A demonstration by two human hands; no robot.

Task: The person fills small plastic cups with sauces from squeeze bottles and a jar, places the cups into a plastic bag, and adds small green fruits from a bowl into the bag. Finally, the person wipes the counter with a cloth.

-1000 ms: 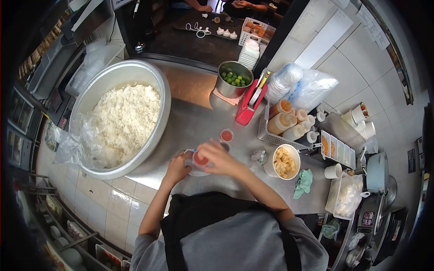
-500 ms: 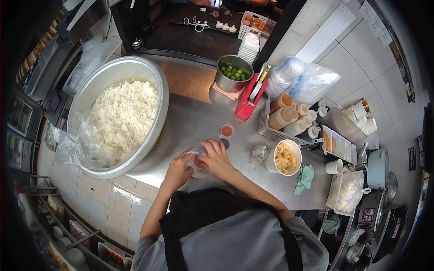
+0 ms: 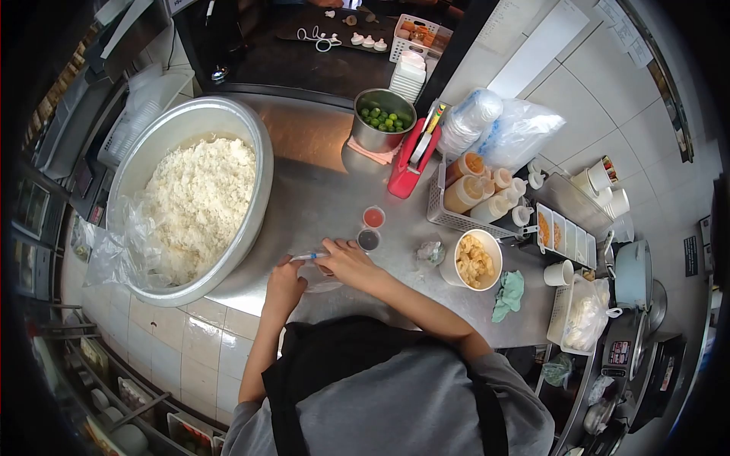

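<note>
Between my hands is a small clear plastic bag (image 3: 325, 284) with a blue-and-white strip along its upper edge; what is inside is mostly hidden. My left hand (image 3: 284, 284) pinches the strip's left end. The fingers of my right hand (image 3: 347, 263) are bent over the bag's right side and hold it. Just beyond my right fingertips stand two small clear cups: a cup of dark sauce (image 3: 369, 240) and a cup of red sauce (image 3: 373, 217).
A large tub (image 3: 266, 163) of cooked rice stands at left. Further back are a pot of green limes (image 3: 384, 119) and a red tape dispenser (image 3: 403, 177). To the right are a basket of sauce bottles (image 3: 445, 216), a paper bucket of fried pieces (image 3: 458, 277) and a green cloth (image 3: 507, 295).
My hands have drawn slightly apart, and the bag's blue-and-white strip now stretches straighter between them. The whole view has shifted slightly. The cups stay on the counter.
</note>
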